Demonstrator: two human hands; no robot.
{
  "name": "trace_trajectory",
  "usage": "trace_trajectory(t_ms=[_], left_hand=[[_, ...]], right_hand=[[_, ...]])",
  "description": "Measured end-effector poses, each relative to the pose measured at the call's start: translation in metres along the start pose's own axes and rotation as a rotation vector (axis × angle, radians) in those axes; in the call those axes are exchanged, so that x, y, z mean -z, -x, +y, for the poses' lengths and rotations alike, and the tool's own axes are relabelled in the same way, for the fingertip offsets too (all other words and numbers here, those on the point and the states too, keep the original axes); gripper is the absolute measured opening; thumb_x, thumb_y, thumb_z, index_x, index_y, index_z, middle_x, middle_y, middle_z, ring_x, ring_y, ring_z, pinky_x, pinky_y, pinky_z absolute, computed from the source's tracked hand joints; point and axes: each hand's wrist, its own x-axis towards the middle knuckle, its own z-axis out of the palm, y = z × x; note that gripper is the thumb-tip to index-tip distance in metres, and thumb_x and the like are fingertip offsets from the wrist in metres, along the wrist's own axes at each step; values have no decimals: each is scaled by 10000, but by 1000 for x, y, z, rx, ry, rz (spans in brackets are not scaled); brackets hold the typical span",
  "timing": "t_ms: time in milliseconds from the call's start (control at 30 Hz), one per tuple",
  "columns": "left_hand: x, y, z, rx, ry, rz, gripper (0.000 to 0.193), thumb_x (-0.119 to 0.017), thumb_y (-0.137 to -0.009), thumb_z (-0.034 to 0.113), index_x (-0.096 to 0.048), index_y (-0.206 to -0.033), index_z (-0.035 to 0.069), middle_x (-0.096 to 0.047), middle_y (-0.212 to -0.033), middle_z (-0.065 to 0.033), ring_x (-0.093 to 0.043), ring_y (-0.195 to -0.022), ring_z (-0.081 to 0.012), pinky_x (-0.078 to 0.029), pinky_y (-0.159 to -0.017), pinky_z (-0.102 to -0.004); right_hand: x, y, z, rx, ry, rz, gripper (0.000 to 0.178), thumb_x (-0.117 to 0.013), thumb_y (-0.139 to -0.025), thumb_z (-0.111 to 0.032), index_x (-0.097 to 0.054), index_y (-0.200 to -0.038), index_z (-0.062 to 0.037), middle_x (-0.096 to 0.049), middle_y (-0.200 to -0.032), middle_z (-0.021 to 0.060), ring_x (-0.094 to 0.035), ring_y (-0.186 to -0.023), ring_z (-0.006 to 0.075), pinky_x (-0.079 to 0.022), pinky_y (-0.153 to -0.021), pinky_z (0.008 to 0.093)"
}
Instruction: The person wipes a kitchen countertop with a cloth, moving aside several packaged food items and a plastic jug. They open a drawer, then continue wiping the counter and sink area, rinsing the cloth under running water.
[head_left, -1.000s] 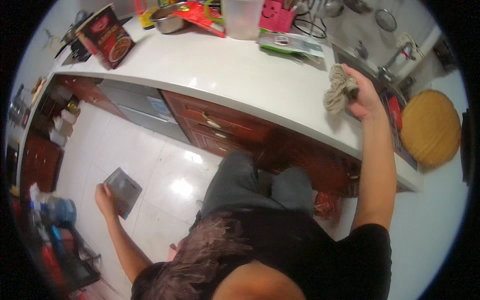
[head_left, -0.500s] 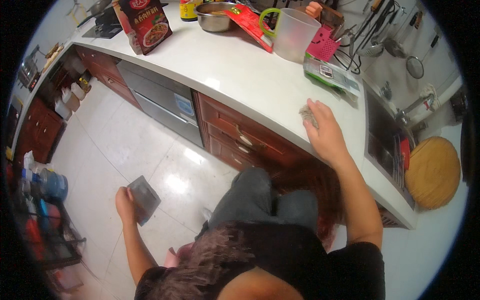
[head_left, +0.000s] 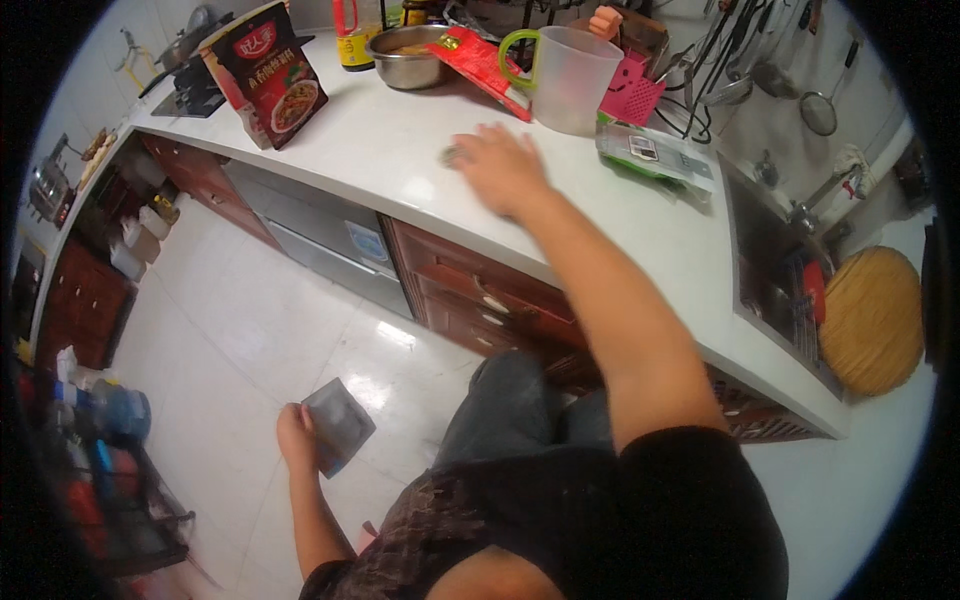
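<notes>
My right hand (head_left: 497,170) lies palm down on the white countertop (head_left: 420,185). Under its fingers is a small wad of greyish-brown cloth (head_left: 453,156), mostly covered by the hand. Low over the floor at the left, my left hand (head_left: 298,437) grips a flat, dark grey square pouch (head_left: 343,425) by one edge. Beyond the right hand stand a translucent measuring jug (head_left: 575,85) with a green handle and a red packet (head_left: 485,70) leaning on a steel bowl (head_left: 408,68).
Toward the left stands a dark red food packet (head_left: 265,80). A green and white bag (head_left: 655,160) lies near the sink (head_left: 755,255); a pink basket (head_left: 632,92) sits behind it. Drawers (head_left: 485,280) line the counter's front, and a rack (head_left: 130,500) stands at far left.
My right hand has swept leftward along the countertop with the cloth, away from the sink side. My left hand and the pouch have shifted slightly right and down in the picture.
</notes>
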Motion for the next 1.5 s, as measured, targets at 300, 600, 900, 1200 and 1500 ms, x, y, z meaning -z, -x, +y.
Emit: trace_trajectory(t_ms=[300,600,900,1200,1500], left_hand=[[-24,17,-20,-67,-22,56,202,-638,-949,141,-619,-860,-40,-650,-815,-225,-612,-738,-384,-489,-696,-447],[-31,16,11,-67,40,1,238,-624,-963,177,-622,-863,-38,-649,-835,-228,-619,-767,-404,-490,-710,-460],[0,16,25,-78,70,-20,264,-554,-1010,192,-596,-850,-13,-634,-826,-214,-600,-782,-393,-474,-715,-475],[33,45,-24,-77,-43,19,250,-541,-1007,164,-569,-867,-42,-617,-825,-225,-569,-750,-390,-481,-724,-456],[82,23,54,-185,-56,79,312,-520,-1046,208,-566,-871,-47,-600,-800,-218,-566,-732,-375,-470,-701,-450]], right_hand=[[89,193,183,-357,-52,32,441,-473,-1036,-276,-548,-1395,-32,-498,-1479,209,-441,-1399,349,-320,-1182,418],[114,228,187,-341,-36,479,445,-493,-908,-102,-573,-1331,7,-534,-1395,205,-555,-1261,351,-435,-1079,430],[-7,45,-64,506,-306,529,238,-562,-951,-196,-708,-1123,-121,-668,-1190,210,-611,-1179,395,-502,-1005,464],[32,124,-13,350,3,267,244,-617,-898,-213,-651,-1137,-181,-618,-1137,93,-610,-1096,286,-498,-922,420],[113,314,164,-45,230,151,349,-548,-995,-345,-629,-1299,-195,-563,-1375,121,-502,-1318,292,-407,-1078,484]])
